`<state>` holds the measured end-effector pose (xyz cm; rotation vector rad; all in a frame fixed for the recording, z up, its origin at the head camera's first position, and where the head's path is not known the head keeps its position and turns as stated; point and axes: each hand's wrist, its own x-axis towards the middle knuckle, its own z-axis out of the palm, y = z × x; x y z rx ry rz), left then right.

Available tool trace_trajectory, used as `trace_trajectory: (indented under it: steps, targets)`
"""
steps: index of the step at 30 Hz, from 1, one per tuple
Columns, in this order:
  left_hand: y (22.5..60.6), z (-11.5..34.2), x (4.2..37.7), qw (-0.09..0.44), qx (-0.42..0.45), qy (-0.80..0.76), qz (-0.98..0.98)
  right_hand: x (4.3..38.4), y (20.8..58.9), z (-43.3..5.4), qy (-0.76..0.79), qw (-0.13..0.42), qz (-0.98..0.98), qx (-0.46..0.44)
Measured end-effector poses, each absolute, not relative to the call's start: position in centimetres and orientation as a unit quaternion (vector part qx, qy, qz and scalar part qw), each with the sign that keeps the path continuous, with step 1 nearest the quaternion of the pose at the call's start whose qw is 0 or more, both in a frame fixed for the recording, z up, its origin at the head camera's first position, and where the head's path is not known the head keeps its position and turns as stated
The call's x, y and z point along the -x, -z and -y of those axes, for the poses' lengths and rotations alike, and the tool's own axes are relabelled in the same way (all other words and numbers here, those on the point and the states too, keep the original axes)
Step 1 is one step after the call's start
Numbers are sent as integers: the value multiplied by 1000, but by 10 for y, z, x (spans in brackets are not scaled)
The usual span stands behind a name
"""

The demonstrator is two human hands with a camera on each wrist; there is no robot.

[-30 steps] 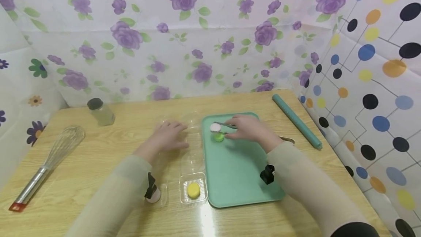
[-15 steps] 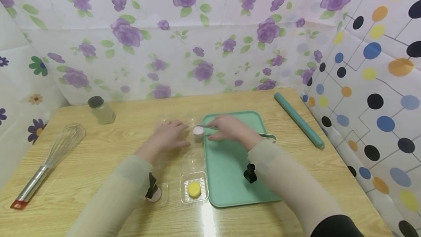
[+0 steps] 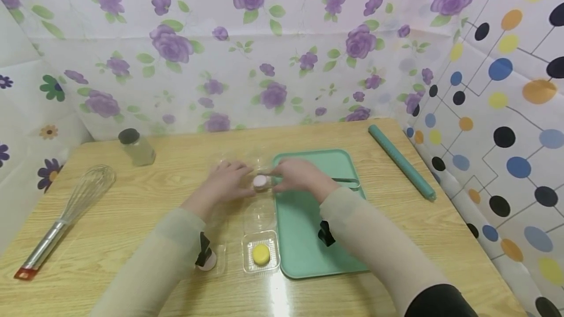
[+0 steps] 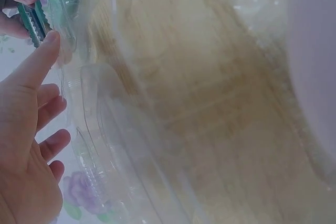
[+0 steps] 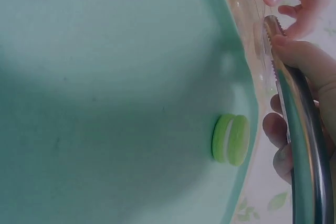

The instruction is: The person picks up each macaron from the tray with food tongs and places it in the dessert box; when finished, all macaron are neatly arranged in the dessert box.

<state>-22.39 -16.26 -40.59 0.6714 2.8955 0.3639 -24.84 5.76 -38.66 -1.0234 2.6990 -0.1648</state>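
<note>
My right hand (image 3: 299, 175) grips metal tongs (image 3: 345, 181), whose bent end sticks out behind it over the green tray (image 3: 326, 253). At the tongs' front end is a pale pink macaron (image 3: 260, 182), over the clear plastic packaging (image 3: 259, 216). Whether the tips still pinch it is hard to see. Close to the macaron, my left hand (image 3: 225, 181) rests at the packaging, fingers loosely bent and thumb extended. A green macaron (image 5: 231, 139) lies near the tray's edge in the right wrist view; my right hand hides it from the head view.
One clear compartment (image 3: 245, 241) holds a yellow macaron (image 3: 261, 254). Another pale macaron (image 3: 209, 262) shows beside my left sleeve. A whisk (image 3: 66, 219) and a dark-lidded jar (image 3: 137, 148) are at the left. A teal roll (image 3: 402, 161) lies right of the tray.
My right hand has carried the tongs and pale pink macaron left, from above the tray to the clear packaging by my left hand. The left hand has hardly moved.
</note>
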Motion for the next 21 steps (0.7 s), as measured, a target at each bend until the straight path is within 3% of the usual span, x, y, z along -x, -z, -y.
trace_trajectory:
  steps: [21]
  targets:
    - [410, 164, 226, 69, -221, -132, -964, 250, 390, -53, 47, 140, -929, 339]
